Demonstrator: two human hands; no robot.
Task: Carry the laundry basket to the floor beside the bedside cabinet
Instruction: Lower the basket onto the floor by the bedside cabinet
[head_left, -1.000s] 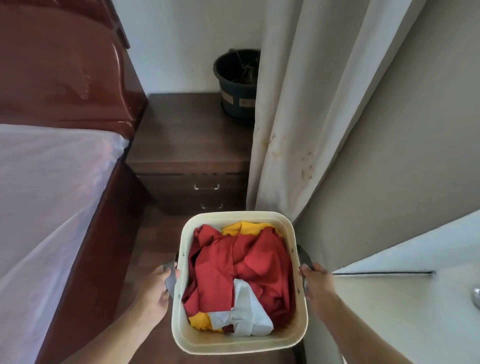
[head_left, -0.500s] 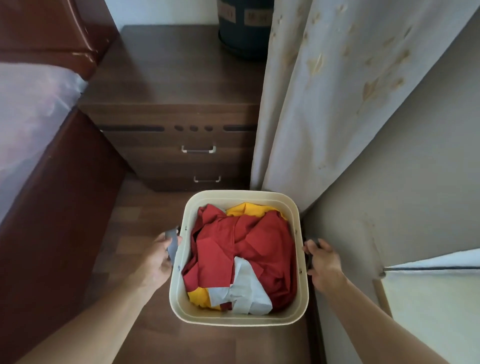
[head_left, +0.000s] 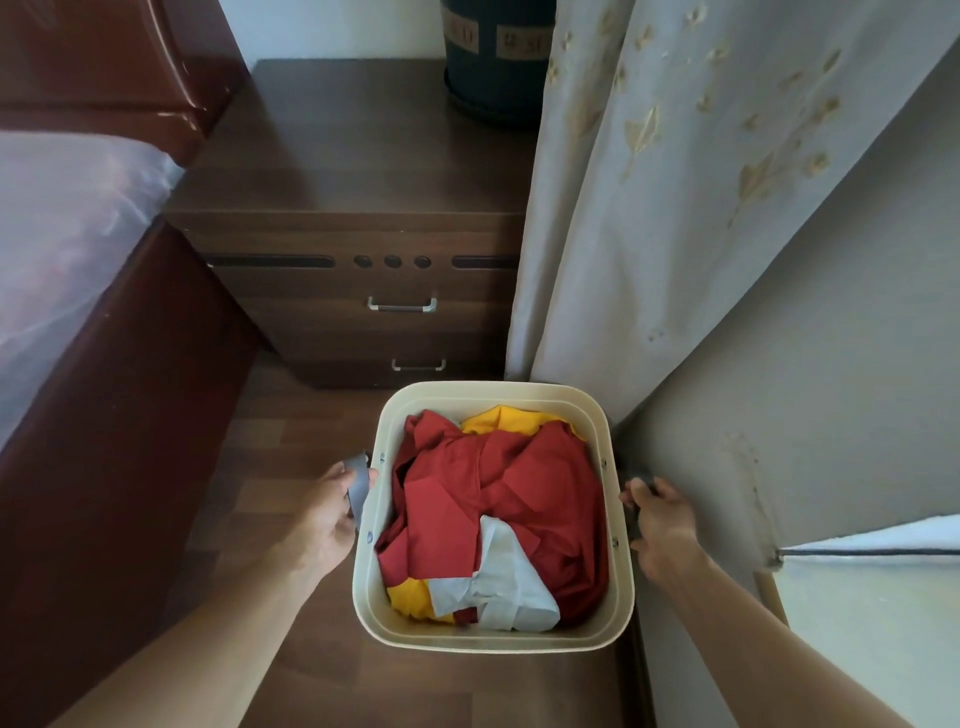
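A cream laundry basket full of red, yellow and white clothes sits low over the wooden floor, just in front of the dark brown bedside cabinet. My left hand grips the grey strap handle on the basket's left side. My right hand holds the dark handle on its right side, close to the wall. Whether the basket's base touches the floor is hidden.
A bed with a pink sheet and a red-brown frame runs along the left. A dark bin stands on the cabinet. A pale curtain and grey wall close in the right side. Wooden floor lies between bed and basket.
The basket has moved forward and down towards the cabinet's front; the view has dropped with it. Both hands stay on the handles.
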